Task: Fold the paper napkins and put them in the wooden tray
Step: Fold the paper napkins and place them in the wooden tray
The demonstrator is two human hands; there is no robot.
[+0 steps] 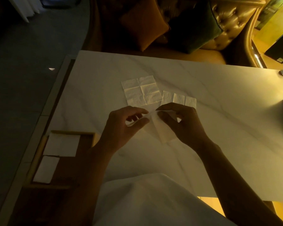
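head view | mid-frame, left hand (126,126) and right hand (181,123) both pinching one napkin (162,129) | tbh line the edges up before creasing

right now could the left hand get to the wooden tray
Probably yes: the wooden tray lies just beside the left hand with nothing between, but its fingers hold a napkin jointly with the right hand.

A single head-worn camera looks forward and steeply down on the table (219,111) from close above. A sofa (203,30) fills the far edge.
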